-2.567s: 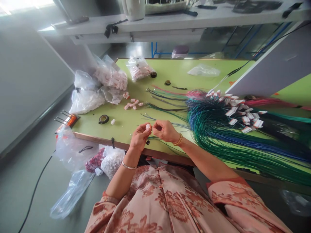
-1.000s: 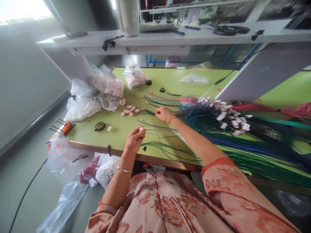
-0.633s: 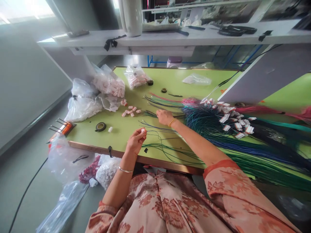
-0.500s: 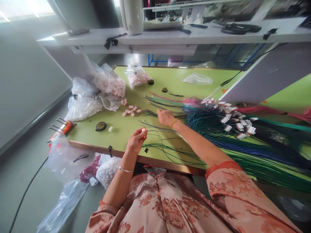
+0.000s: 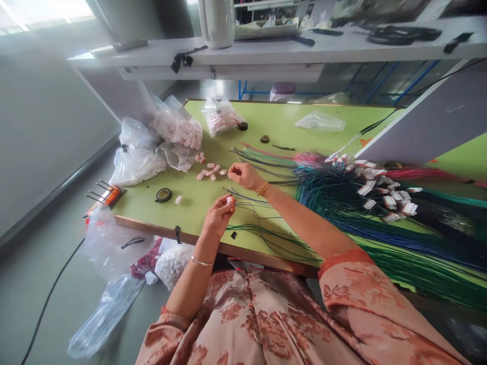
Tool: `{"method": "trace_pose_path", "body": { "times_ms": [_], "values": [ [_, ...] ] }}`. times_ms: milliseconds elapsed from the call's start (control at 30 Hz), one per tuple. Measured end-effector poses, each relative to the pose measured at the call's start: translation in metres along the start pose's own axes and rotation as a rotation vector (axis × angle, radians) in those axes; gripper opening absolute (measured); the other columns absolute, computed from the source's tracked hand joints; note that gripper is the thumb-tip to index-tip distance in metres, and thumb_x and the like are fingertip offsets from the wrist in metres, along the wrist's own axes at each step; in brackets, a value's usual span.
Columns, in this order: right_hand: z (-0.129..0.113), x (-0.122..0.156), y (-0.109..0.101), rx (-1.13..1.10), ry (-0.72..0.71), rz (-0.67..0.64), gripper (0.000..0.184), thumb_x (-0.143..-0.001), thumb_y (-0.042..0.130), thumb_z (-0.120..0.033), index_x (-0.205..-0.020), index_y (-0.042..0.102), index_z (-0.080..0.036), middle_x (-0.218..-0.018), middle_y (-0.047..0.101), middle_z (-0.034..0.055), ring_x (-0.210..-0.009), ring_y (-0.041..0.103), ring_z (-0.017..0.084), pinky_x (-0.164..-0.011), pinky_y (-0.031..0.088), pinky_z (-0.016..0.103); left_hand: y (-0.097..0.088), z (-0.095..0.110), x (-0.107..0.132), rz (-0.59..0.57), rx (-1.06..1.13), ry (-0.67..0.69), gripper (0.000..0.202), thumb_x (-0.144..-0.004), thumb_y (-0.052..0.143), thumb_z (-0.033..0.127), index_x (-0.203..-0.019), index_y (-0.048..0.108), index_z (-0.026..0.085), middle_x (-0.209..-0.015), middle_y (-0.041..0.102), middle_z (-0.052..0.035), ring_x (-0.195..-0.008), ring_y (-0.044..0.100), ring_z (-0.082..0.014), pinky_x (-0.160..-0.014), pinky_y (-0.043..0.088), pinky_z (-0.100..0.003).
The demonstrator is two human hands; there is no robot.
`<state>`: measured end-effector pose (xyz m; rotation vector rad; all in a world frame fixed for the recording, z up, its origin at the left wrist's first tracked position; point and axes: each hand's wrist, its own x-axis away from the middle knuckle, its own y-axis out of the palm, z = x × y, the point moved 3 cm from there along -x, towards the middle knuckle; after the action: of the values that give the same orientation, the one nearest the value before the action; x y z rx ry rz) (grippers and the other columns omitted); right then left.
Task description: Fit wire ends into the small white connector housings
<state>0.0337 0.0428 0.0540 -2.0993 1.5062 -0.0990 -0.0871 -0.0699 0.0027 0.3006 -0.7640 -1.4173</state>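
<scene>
- L hand point(image 5: 218, 215): thumb + fingers pinch a small white/orange connector housing point(image 5: 230, 200), just above the near edge of the green bench top point(image 5: 160, 210).
- Thin dark wire(s) appear to run from the housing's R side; no. seated can't be told.
- R hand point(image 5: 245, 176): fingertips drawn in, narrow, by the dark wire tips & loose connectors point(image 5: 211, 171); can't tell if anything's pinched.
- Handling (judged): housing prob. v. light, stiff plastic, a bit slick; easy to drop. Best grip = flat sides, wire-entry face left free.
- Wires prob. soft, springy, bend easily; hold close to the tip, don't tug.
- Around: lg. blue/green wire bundle point(image 5: 319, 195) to the R w/ a cluster of wired connectors point(image 5: 390, 195); single white housing point(image 5: 178, 199) next to black tape roll point(image 5: 163, 194); plastic bag of connectors point(image 5: 177, 126) at far L.
- In the way: loose green wires point(image 5: 262, 229) lie across the bench below the R forearm, could snag. Small black piece point(image 5: 234, 235) sits near the L wrist, nr. bench edge.
</scene>
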Motion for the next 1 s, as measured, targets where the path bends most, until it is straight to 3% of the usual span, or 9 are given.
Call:
{"method": "trace_pose_path", "body": {
  "times_ms": [233,433,767,1000],
  "values": [
    [-0.013,0.046,-0.007,-0.192,0.027,-0.038,0.018,-0.069,0.061,-0.032,-0.069,0.062,-0.014,-0.061,0.057,-0.0009,-0.057,0.045,0.009,-0.055,0.037,0.022,0.002,0.001,-0.003,-0.014,0.066,-0.025,0.024,-0.068,0.075,0.007,-0.091,0.070,0.014,-0.086,0.066,-0.0039,-0.071,0.059,-0.0069,-0.069,0.049,-0.019],
    [-0.010,0.077,-0.006,-0.203,0.084,-0.066,0.018,-0.069,0.062,-0.032,-0.067,0.060,-0.014,-0.060,0.056,-0.0009,-0.056,0.044,0.008,-0.052,0.036,0.022,0.007,-0.001,-0.001,-0.024,0.089,-0.020,0.024,-0.068,0.074,0.006,-0.090,0.070,0.015,-0.087,0.067,-0.0032,-0.075,0.061,-0.0069,-0.072,0.050,-0.018],
    [-0.005,0.092,-0.002,-0.097,0.058,0.034,0.016,-0.070,0.059,-0.031,-0.064,0.058,-0.016,-0.057,0.053,-0.0016,-0.054,0.043,0.009,-0.052,0.034,0.022,0.006,-0.005,-0.002,-0.051,0.040,-0.003,0.029,-0.066,0.078,0.009,-0.093,0.071,0.017,-0.092,0.068,-0.0041,-0.082,0.062,-0.0099,-0.077,0.051,-0.021],
    [-0.006,0.097,0.000,-0.111,0.044,0.085,0.015,-0.070,0.059,-0.030,-0.064,0.059,-0.016,-0.058,0.054,-0.0018,-0.054,0.041,0.008,-0.052,0.033,0.022,0.005,-0.003,-0.001,-0.035,-0.032,0.091,0.036,-0.057,0.087,0.019,-0.089,0.072,0.016,-0.088,0.072,-0.0037,-0.079,0.064,-0.0102,-0.076,0.050,-0.023]
  ]
}}
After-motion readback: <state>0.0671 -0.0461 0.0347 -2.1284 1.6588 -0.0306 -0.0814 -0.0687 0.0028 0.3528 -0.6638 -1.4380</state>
